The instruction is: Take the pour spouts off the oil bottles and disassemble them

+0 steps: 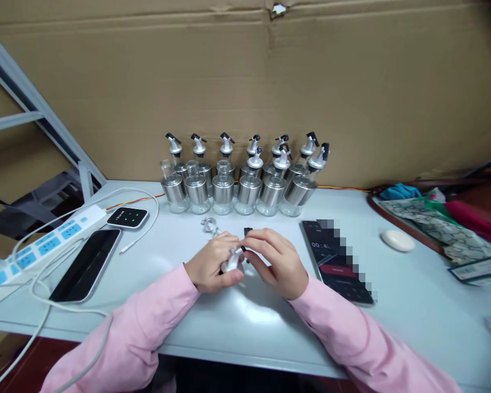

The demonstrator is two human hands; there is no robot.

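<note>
My left hand (pixel 213 265) is closed around a small silver-and-white pourer spout (pixel 234 261) held just above the white table (pixel 413 295). My right hand (pixel 274 259) pinches a small black cap piece (pixel 247 231) at the spout's top, fingertips meeting those of the left hand. A loose clear glass stopper piece (pixel 209 224) lies on the table just behind my left hand. Behind it stand two rows of glass bottles with steel sleeves (pixel 245 188); most carry spouts, while three at the front left have bare necks.
A phone (pixel 339 259) showing a timer lies right of my hands. A dark phone (pixel 88 262), a small black device with green lights (pixel 127 216) and a white power strip (pixel 45 240) with cables are at the left. A white oval object (pixel 398 240) and a cluttered tray (pixel 442 229) are at the right. Cardboard walls the back.
</note>
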